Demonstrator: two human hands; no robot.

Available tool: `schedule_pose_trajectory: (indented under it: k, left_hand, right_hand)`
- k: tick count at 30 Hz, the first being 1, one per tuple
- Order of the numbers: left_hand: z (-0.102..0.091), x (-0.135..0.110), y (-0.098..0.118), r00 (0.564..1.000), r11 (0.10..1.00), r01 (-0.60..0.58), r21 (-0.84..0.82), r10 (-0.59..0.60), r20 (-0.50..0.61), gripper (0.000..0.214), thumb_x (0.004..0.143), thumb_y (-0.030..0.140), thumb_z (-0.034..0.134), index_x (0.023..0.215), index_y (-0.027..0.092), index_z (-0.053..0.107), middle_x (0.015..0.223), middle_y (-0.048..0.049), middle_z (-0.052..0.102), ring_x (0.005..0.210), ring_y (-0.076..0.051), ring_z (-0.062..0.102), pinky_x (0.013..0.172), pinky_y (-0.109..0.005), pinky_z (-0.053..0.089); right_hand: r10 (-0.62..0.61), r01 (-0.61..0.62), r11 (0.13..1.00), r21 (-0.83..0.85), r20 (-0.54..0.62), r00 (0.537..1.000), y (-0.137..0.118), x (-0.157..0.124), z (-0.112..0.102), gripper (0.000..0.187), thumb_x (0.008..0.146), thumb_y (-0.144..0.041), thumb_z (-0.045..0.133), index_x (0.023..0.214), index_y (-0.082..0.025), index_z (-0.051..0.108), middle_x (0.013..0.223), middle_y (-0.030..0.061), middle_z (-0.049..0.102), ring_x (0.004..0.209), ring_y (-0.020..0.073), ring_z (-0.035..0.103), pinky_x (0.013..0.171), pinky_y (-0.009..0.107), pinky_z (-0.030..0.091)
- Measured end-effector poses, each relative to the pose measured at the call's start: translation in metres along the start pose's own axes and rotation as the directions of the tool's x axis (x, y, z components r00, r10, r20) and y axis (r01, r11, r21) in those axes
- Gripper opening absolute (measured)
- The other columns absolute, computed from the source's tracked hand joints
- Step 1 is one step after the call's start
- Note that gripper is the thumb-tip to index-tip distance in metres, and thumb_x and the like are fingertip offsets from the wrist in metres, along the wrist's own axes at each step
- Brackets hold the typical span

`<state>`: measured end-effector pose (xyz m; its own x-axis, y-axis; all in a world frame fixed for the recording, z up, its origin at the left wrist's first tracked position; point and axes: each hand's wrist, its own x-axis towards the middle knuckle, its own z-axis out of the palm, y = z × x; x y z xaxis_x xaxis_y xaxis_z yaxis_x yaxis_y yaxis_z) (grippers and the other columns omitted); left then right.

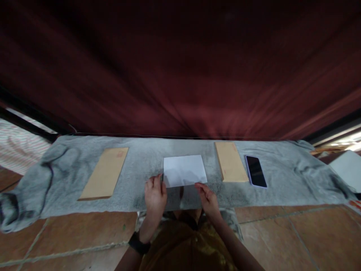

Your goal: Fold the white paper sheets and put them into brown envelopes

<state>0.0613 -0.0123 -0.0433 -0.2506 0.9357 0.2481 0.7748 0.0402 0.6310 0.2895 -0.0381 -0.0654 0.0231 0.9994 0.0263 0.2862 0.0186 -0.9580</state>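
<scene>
A white sheet of paper (184,170) is in front of me, over the middle of the grey cloth. My left hand (155,195) is at its near left corner, fingers curled and thumb against the edge. At the near right corner, my right hand (208,197) pinches the paper's near edge between thumb and fingers. Whether the sheet lies fully flat or is slightly raised at the near side, I cannot tell. A dark watch or band circles my left wrist.
A grey cloth (282,169) covers the long narrow table. Brown envelopes lie on it, one on the left (105,173) and one on the right (231,162). Beside the right one lies a phone (256,171) with a purple edge. A dark red curtain (180,75) hangs behind.
</scene>
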Motion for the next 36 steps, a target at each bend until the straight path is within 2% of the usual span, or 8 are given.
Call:
schedule_pose_trajectory:
  k: [1,3,6,13,18,24,32,36]
  left_hand:
    - [0.003,-0.003,0.006,0.996,0.995,-0.092,0.035,0.092,0.008,0.039,0.096,0.028,0.044,0.129,0.016,0.061,0.129,-0.0183,0.061,0.129,-0.033,0.054,0.108,-0.052,0.045]
    - [0.014,-0.008,0.019,0.958,0.962,-0.270,0.047,0.264,0.114,0.045,0.100,0.027,0.038,0.142,0.017,0.052,0.151,-0.0158,0.049,0.146,-0.031,0.037,0.115,-0.051,0.039]
    - [0.032,-0.015,0.029,0.893,0.913,-0.402,0.073,0.373,0.251,0.051,0.103,0.029,0.033,0.153,0.017,0.039,0.161,-0.0119,0.037,0.154,-0.028,0.021,0.121,-0.052,0.032]
    - [0.037,-0.018,0.015,0.840,0.856,-0.481,0.190,0.388,0.379,0.050,0.103,0.035,0.038,0.152,0.024,0.043,0.162,-0.0072,0.037,0.153,-0.029,0.025,0.123,-0.055,0.025]
    - [0.032,-0.019,0.011,0.880,0.869,-0.422,0.258,0.324,0.348,0.051,0.102,0.036,0.040,0.152,0.025,0.044,0.162,-0.0073,0.036,0.152,-0.030,0.027,0.122,-0.055,0.025]
    - [0.029,-0.020,-0.003,0.927,0.895,-0.335,0.292,0.259,0.271,0.055,0.103,0.036,0.037,0.154,0.016,0.040,0.162,-0.0138,0.035,0.152,-0.032,0.028,0.121,-0.054,0.027]
    - [0.023,-0.028,-0.011,0.957,0.906,-0.276,0.319,0.229,0.178,0.057,0.103,0.037,0.035,0.152,0.008,0.039,0.156,-0.0198,0.043,0.148,-0.032,0.037,0.120,-0.053,0.031]
    - [0.022,-0.023,-0.021,0.960,0.936,-0.268,0.229,0.240,0.142,0.053,0.104,0.035,0.033,0.147,0.007,0.046,0.149,-0.0201,0.052,0.142,-0.032,0.045,0.115,-0.052,0.040]
  right_hand:
    - [-0.121,0.125,0.980,-0.156,0.036,0.992,-0.003,0.003,0.001,0.042,0.102,-0.043,0.040,0.129,-0.024,0.065,0.128,0.0107,0.069,0.120,0.0261,0.065,0.103,0.047,0.053]
    - [-0.294,0.343,0.848,-0.404,0.180,0.939,-0.007,0.010,0.005,0.048,0.103,-0.034,0.039,0.147,-0.022,0.050,0.148,0.0098,0.055,0.140,0.0252,0.048,0.116,0.048,0.041]
    - [-0.373,0.478,0.652,-0.589,0.300,0.878,-0.007,0.019,0.013,0.054,0.104,-0.027,0.036,0.157,-0.018,0.035,0.157,0.0103,0.044,0.148,0.0239,0.036,0.122,0.050,0.031]
    - [-0.362,0.495,0.549,-0.674,0.341,0.867,0.005,0.020,0.015,0.051,0.103,-0.030,0.044,0.153,-0.022,0.043,0.159,0.0091,0.040,0.147,0.0273,0.037,0.122,0.052,0.028]
    - [-0.353,0.468,0.534,-0.704,0.317,0.880,0.008,0.021,0.011,0.049,0.104,-0.031,0.044,0.152,-0.021,0.044,0.160,0.0104,0.039,0.148,0.0288,0.036,0.121,0.053,0.028]
    - [-0.338,0.404,0.528,-0.747,0.252,0.907,0.019,0.019,-0.004,0.056,0.103,-0.032,0.043,0.157,-0.021,0.035,0.161,0.0109,0.037,0.147,0.0302,0.037,0.120,0.053,0.028]
    - [-0.331,0.354,0.429,-0.831,0.219,0.918,0.024,0.013,-0.022,0.056,0.105,-0.033,0.042,0.157,-0.013,0.034,0.157,0.0125,0.042,0.144,0.0290,0.042,0.120,0.050,0.028]
    - [-0.328,0.345,0.403,-0.848,0.218,0.919,0.024,0.011,-0.026,0.053,0.105,-0.032,0.040,0.154,-0.010,0.039,0.157,0.0128,0.042,0.144,0.0284,0.042,0.121,0.048,0.028]
